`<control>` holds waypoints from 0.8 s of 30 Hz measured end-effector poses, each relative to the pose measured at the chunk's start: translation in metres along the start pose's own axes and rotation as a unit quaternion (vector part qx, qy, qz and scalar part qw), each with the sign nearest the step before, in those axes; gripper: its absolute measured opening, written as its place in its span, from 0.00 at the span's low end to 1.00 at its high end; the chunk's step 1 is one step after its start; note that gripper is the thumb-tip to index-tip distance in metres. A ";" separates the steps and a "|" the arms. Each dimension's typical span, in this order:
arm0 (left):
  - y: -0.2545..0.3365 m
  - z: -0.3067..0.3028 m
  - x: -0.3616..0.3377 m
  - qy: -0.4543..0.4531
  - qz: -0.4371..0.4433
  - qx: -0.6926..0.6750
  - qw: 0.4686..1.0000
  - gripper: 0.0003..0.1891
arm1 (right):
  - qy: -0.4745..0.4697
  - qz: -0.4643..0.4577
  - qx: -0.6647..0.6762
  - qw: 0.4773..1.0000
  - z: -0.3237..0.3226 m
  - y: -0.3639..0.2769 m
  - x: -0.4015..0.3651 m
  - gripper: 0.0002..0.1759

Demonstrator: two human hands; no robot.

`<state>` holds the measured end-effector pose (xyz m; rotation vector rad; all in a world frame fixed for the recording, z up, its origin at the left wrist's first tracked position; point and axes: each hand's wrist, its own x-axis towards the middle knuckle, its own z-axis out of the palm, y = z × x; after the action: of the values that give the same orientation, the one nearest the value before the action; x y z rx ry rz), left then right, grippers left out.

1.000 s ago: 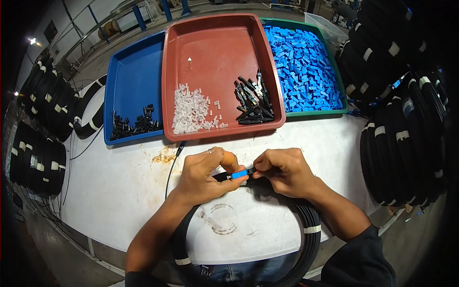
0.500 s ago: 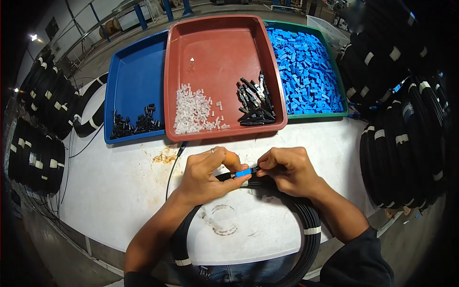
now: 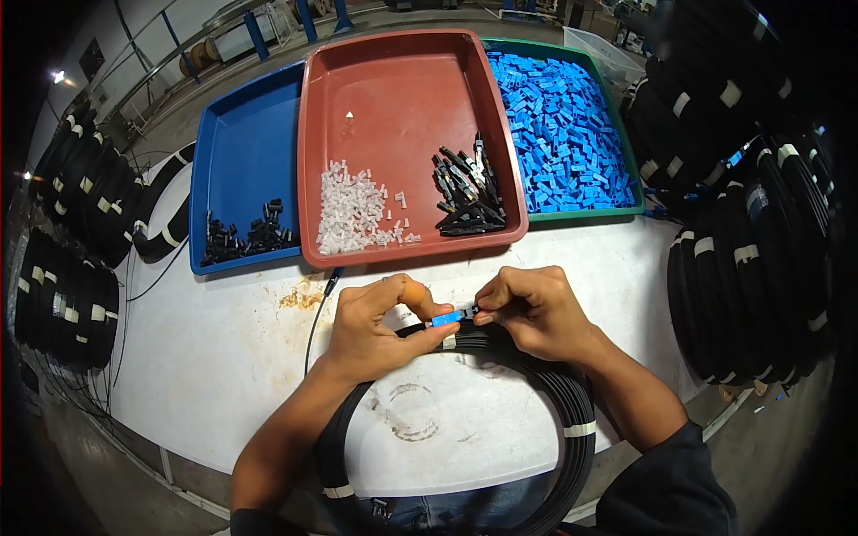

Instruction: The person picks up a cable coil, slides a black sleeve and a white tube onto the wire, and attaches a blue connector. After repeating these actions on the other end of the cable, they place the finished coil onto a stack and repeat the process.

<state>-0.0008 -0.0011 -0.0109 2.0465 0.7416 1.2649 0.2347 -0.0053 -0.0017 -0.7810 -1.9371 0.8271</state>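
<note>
A small blue connector clip (image 3: 444, 319) is pinched between the thumb and forefinger of my left hand (image 3: 368, 323). Its right end meets a black fitting (image 3: 472, 312), which the closed fingertips of my right hand (image 3: 538, 314) hold. Both hands are over the upper part of a black cable coil (image 3: 581, 389), bound with white tape (image 3: 579, 430). Left of my left hand, a loose cable ends in a dark connector (image 3: 333, 280) near the red tray.
A red tray (image 3: 402, 89) holds white sleeves (image 3: 349, 210) and black connectors (image 3: 467, 192). Black pieces (image 3: 268, 230) lie in the blue tray (image 3: 250, 134). Many blue clips (image 3: 572, 134) fill the green tray (image 3: 590, 215). Cable coils (image 3: 728, 277) are stacked at both sides of the white table (image 3: 214, 357).
The view has shifted slightly. Both hands keep their pinch, and the blue clip with the black fitting appears a little further left and higher.
</note>
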 end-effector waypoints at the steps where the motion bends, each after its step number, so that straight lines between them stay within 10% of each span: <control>1: 0.000 0.000 0.000 -0.003 -0.009 0.004 1.000 0.13 | -0.002 0.002 0.002 1.000 0.001 0.001 0.000 0.10; 24: 0.013 -0.001 0.008 -0.064 0.069 0.107 0.990 0.08 | -0.010 -0.047 -0.079 0.996 0.007 -0.001 -0.004 0.11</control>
<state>0.0031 -0.0035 0.0034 2.3641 0.7124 1.1569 0.2300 -0.0104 -0.0055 -0.7693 -2.0594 0.6328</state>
